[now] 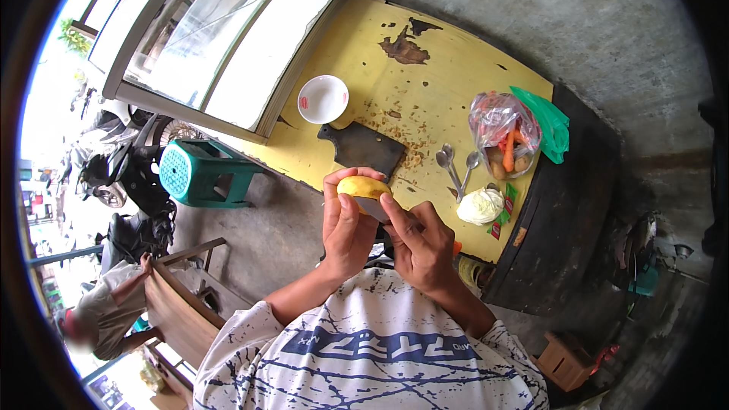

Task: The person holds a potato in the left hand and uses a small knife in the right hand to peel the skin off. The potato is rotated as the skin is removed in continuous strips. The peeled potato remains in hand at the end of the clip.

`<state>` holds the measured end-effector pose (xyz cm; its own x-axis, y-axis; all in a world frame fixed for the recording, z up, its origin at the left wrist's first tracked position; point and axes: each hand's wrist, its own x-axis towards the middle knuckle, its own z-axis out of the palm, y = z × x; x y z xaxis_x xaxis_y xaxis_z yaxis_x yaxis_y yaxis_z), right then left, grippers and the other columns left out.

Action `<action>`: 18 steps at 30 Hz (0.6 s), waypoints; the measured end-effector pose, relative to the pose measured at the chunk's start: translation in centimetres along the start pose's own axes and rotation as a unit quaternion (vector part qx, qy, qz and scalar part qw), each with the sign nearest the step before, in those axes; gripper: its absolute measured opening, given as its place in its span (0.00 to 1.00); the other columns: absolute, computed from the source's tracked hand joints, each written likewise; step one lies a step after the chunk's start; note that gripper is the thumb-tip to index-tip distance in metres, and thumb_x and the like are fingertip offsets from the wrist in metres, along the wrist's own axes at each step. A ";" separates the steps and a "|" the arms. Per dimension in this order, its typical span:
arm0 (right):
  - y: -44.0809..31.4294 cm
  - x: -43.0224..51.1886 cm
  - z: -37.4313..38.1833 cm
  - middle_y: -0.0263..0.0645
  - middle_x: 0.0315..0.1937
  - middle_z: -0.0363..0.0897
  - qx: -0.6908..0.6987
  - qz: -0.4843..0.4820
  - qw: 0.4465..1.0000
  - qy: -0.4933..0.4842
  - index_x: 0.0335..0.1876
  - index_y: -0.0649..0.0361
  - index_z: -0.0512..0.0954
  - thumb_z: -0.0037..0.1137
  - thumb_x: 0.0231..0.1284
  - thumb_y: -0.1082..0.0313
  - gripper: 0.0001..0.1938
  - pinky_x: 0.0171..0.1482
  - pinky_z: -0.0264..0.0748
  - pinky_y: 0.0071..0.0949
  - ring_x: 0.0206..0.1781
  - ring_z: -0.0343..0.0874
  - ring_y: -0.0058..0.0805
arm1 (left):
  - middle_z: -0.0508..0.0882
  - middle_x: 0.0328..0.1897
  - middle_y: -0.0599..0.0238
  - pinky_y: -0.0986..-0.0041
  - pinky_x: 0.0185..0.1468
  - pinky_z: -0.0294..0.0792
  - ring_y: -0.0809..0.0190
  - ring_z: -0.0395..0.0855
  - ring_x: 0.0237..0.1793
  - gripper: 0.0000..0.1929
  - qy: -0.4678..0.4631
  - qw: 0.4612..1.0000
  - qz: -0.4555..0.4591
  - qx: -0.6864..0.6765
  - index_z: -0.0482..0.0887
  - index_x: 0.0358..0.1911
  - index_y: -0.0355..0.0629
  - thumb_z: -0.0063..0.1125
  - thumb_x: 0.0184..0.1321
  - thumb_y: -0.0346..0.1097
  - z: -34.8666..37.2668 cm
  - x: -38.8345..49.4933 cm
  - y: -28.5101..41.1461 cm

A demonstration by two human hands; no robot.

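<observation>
My left hand (344,228) cups a yellow, partly skinned vegetable (363,186), seemingly a potato, with a brown patch at one end. In my right hand (418,245) is a knife; its grey blade (373,209) lies against the near side of the vegetable. Most of the handle is hidden by my fingers. Both hands are raised in front of my chest, at the near edge of the yellow table (336,40). Just beyond them a dark cutting board (364,148) lies on the table, with brownish peelings (418,148) scattered around it.
A white bowl (323,99) stands behind the board. To the right are several spoons (470,165), a cabbage (481,206) and a plastic bag (504,119) of carrots and potatoes. A glass display case (273,57) fills the back left. Left are a green stool (208,173) and another person (117,302).
</observation>
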<state>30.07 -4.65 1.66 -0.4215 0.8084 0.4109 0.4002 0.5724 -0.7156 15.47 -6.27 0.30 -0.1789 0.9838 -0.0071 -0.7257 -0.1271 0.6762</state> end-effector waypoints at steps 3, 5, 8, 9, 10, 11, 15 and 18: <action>-0.1 0.0 0.1 0.37 0.30 0.69 0.046 -0.001 0.999 0.015 0.79 0.55 0.73 0.62 0.70 0.73 0.31 0.30 0.72 0.31 0.28 0.71 0.31 | 0.71 0.67 0.50 0.64 0.67 0.73 0.59 0.77 0.62 0.21 -0.021 1.000 0.007 -0.023 0.63 0.70 0.50 0.43 0.84 0.51 0.0 0.3 0.3; -0.4 0.0 -0.2 0.37 0.31 0.69 0.119 0.032 0.992 0.000 0.80 0.57 0.71 0.61 0.72 0.73 0.30 0.32 0.72 0.30 0.30 0.71 0.31 | 0.71 0.67 0.49 0.62 0.69 0.72 0.58 0.77 0.62 0.22 -0.023 0.999 0.019 -0.038 0.64 0.70 0.49 0.44 0.84 0.52 0.0 0.5 0.5; -0.7 0.2 -1.4 0.38 0.31 0.70 0.182 0.079 0.979 -0.048 0.81 0.59 0.68 0.59 0.75 0.72 0.31 0.37 0.72 0.30 0.31 0.71 0.31 | 0.72 0.66 0.49 0.61 0.70 0.71 0.56 0.77 0.62 0.22 -0.036 0.998 0.017 -0.050 0.65 0.70 0.48 0.43 0.84 0.52 -0.2 0.6 0.9; -0.7 0.3 -1.6 0.38 0.31 0.70 0.195 0.074 0.976 -0.055 0.82 0.59 0.67 0.59 0.75 0.72 0.31 0.38 0.72 0.30 0.32 0.70 0.31 | 0.72 0.66 0.49 0.61 0.70 0.71 0.56 0.77 0.62 0.22 -0.035 0.998 0.016 -0.045 0.65 0.70 0.47 0.43 0.83 0.52 -0.2 0.6 1.0; -0.7 0.5 -1.8 0.38 0.31 0.70 0.207 0.070 0.974 -0.061 0.82 0.59 0.67 0.59 0.75 0.72 0.31 0.39 0.72 0.31 0.32 0.70 0.31 | 0.72 0.66 0.49 0.61 0.70 0.71 0.55 0.77 0.62 0.22 -0.035 0.998 0.016 -0.040 0.65 0.70 0.47 0.43 0.83 0.52 -0.2 0.7 1.0; -0.7 0.6 -1.9 0.38 0.32 0.70 0.217 0.067 0.972 -0.066 0.83 0.58 0.66 0.59 0.75 0.72 0.32 0.40 0.72 0.31 0.32 0.70 0.31 | 0.72 0.66 0.49 0.61 0.70 0.71 0.55 0.77 0.63 0.22 -0.035 0.999 0.015 -0.035 0.65 0.69 0.47 0.43 0.83 0.52 -0.3 0.7 1.0; -0.7 0.9 -2.3 0.39 0.32 0.70 0.216 0.073 0.970 -0.082 0.82 0.57 0.68 0.58 0.75 0.73 0.31 0.39 0.72 0.31 0.32 0.69 0.31 | 0.72 0.65 0.49 0.61 0.70 0.70 0.55 0.76 0.63 0.22 -0.051 0.998 0.007 -0.047 0.65 0.69 0.47 0.43 0.83 0.53 -0.3 0.8 1.0; -0.6 1.1 -2.3 0.39 0.32 0.70 0.227 0.068 0.968 -0.084 0.81 0.56 0.69 0.58 0.75 0.74 0.30 0.39 0.73 0.31 0.32 0.69 0.31 | 0.72 0.65 0.50 0.61 0.68 0.71 0.54 0.76 0.61 0.22 -0.052 0.998 0.006 -0.044 0.66 0.69 0.47 0.42 0.83 0.53 -0.2 0.8 1.0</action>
<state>31.25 -3.79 3.83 -0.5308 0.8170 0.2253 0.0782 0.3120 -0.9469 14.48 -5.68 0.88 -0.1222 0.9893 0.0802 -0.7802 -0.1457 0.6083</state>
